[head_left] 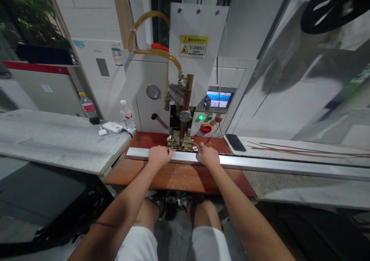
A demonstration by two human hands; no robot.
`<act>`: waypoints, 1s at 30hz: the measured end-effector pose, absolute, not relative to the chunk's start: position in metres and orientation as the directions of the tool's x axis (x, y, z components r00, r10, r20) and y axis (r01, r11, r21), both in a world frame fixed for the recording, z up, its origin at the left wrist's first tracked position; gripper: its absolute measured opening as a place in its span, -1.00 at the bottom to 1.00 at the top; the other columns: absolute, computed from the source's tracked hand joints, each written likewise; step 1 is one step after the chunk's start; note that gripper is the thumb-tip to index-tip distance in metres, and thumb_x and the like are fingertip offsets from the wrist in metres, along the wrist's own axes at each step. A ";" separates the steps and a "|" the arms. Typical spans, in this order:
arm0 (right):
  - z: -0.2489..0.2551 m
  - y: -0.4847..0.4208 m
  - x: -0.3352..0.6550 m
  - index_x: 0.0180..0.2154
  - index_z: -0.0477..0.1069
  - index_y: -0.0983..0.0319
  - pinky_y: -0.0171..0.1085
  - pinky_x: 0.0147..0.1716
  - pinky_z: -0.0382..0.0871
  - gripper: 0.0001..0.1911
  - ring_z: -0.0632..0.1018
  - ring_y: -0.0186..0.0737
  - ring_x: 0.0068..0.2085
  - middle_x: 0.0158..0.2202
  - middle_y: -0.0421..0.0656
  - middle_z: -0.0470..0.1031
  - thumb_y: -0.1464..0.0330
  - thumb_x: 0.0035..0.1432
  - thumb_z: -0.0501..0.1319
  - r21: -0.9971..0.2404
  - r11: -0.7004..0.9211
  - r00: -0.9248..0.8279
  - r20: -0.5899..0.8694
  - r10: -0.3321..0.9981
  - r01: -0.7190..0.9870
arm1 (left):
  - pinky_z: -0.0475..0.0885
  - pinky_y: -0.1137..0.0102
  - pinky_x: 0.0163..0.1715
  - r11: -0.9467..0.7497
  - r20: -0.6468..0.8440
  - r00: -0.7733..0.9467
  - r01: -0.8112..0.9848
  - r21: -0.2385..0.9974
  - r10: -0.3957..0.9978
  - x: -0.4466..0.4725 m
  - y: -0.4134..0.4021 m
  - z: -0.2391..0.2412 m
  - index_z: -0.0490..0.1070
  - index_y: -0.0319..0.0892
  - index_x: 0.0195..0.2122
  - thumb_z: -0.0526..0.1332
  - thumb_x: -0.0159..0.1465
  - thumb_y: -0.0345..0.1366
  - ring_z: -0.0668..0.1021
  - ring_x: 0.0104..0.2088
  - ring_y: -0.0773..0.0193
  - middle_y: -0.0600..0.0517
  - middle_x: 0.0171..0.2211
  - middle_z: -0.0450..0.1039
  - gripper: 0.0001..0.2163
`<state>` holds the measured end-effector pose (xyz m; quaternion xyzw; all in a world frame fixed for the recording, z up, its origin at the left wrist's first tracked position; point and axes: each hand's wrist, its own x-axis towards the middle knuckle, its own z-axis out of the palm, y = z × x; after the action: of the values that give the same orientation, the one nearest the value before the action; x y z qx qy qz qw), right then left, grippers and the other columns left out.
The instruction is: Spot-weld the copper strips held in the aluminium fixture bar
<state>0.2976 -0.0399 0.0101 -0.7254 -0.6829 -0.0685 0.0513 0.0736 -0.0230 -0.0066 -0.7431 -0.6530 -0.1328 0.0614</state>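
Observation:
A long silver metal strip (260,164) lies across a brown wooden work surface (173,176) and runs off to the right. My left hand (159,155) rests on the strip with its fingers curled closed over its far edge. My right hand (208,156) is closed on the strip a little to the right. Between my hands, just behind the strip, sits a brass-coloured fixture (180,142). A copper electrode rod (186,107) of the welding machine (196,61) comes down onto it.
A phone (235,142) lies right of the machine, with thin copper strips (303,147) beyond it. Two water bottles (127,116) and a white charger (112,127) stand on the grey table at left. The machine has a lit screen (219,99) and a red button (206,128).

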 end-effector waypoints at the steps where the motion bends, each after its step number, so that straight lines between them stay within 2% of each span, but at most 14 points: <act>1: 0.010 -0.039 0.298 -0.08 0.31 0.20 -0.22 -0.28 0.30 -0.56 0.56 -0.08 -0.25 -0.33 0.00 0.53 0.18 0.31 -0.24 0.015 -0.061 0.057 0.165 0.985 0.998 | 0.36 0.26 -0.27 -0.141 0.280 0.113 0.987 0.082 0.953 0.074 -0.022 -0.007 0.58 -0.25 -0.35 -0.15 0.26 -0.08 0.56 -0.31 0.06 -0.20 -0.41 0.53 -0.47; 8: 0.008 -0.034 0.300 -0.06 0.32 0.20 -0.20 -0.25 0.31 -0.54 0.56 -0.05 -0.23 -0.31 0.00 0.53 0.18 0.31 -0.24 -0.012 -0.041 0.042 0.170 0.985 0.999 | 0.37 0.23 -0.25 -0.142 0.268 0.117 0.987 0.079 0.956 0.074 -0.018 -0.009 0.58 -0.27 -0.34 -0.16 0.26 -0.08 0.56 -0.29 0.04 -0.23 -0.39 0.53 -0.46; 14: 0.008 -0.032 0.300 -0.01 0.30 0.20 -0.17 -0.18 0.30 -0.51 0.55 -0.06 -0.17 -0.26 0.03 0.53 0.15 0.30 -0.25 -0.031 -0.064 0.067 0.116 0.991 0.997 | 0.38 0.24 -0.25 -0.146 0.243 0.123 0.986 0.081 0.962 0.074 -0.017 -0.006 0.58 -0.26 -0.32 -0.15 0.25 -0.08 0.56 -0.28 0.04 -0.21 -0.38 0.53 -0.47; 30: 0.010 -0.030 0.302 -0.07 0.32 0.20 -0.18 -0.24 0.31 -0.53 0.55 -0.02 -0.21 -0.29 0.02 0.53 0.17 0.30 -0.26 -0.033 -0.025 0.028 0.111 0.993 0.999 | 0.39 0.25 -0.28 -0.145 0.226 0.132 0.989 0.042 0.965 0.075 -0.015 -0.005 0.57 -0.26 -0.32 -0.15 0.25 -0.08 0.56 -0.30 0.06 -0.19 -0.38 0.53 -0.47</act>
<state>0.3019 -0.0303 0.0100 -0.7152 -0.6965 -0.0282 0.0508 0.0748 -0.0151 -0.0045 -0.7501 -0.6511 -0.0995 0.0585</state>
